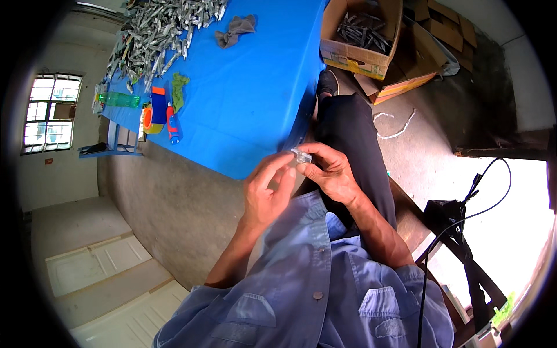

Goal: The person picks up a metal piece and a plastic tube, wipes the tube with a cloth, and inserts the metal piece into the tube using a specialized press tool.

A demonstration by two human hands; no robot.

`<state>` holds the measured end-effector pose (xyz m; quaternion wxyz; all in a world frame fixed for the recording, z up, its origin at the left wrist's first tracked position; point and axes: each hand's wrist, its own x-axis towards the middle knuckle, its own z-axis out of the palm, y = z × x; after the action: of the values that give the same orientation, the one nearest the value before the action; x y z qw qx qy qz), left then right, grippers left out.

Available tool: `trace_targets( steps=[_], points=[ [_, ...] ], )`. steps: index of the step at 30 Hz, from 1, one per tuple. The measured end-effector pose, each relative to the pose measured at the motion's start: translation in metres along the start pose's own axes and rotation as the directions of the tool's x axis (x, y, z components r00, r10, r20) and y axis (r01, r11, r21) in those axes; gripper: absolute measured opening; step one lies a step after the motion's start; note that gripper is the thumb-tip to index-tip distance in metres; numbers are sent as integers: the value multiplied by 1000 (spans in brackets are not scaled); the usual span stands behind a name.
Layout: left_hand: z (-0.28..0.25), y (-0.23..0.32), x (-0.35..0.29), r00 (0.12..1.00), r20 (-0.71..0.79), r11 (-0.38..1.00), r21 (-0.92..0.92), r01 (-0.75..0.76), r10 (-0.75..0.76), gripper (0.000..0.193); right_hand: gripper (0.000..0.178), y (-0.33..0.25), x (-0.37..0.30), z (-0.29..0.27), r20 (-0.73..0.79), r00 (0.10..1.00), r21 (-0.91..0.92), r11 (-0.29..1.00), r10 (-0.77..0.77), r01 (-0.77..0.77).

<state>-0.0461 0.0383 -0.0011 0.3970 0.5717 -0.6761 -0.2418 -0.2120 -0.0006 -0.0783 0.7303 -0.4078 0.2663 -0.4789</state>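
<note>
In front of my waist, my right hand (335, 175) pinches a small silvery, partly clear piece (302, 156) between thumb and fingers. Its exact kind is too small to make out. My left hand (268, 190) meets it from the other side, the index fingertip at the edge of the piece. The left thumb stands apart from that finger, and the other left fingers are loosely bent. Both hands are just off the near corner of the blue-covered table (232, 122).
On the table lie a heap of silvery pieces (165, 32), a grey cloth (235, 30), a green rag (178, 90), a green bottle (120, 100), an orange tape roll (149, 119) and a red-and-blue tool (172, 124). A cardboard box (354, 57) holds dark pieces. A black cable (452, 223) hangs at right.
</note>
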Motion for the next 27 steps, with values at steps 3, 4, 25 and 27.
trace_targets(
  steps=[3, 4, 25, 27],
  points=[
    [1, -2, -1, 996, -10, 996, -15, 83, -83, 20, 29, 2, 0, 1, -12, 1000, -1, 1000, -7, 7],
    [1, -3, -1, 993, -12, 993, -28, 118, -118, 19, 30, 2, 0, 1, -14, 1000, -5, 1000, -4, 4],
    [-53, -76, 115, 943, -256, 973, 29, 227, -212, 18, 32, 12, 3, 4, -126, 990, -118, 990, 55, -70],
    [-57, -86, 125, 943, -291, 970, 131, 205, -160, 19, 33, 14, 2, 4, -129, 990, -89, 994, 53, -64]
  ],
)
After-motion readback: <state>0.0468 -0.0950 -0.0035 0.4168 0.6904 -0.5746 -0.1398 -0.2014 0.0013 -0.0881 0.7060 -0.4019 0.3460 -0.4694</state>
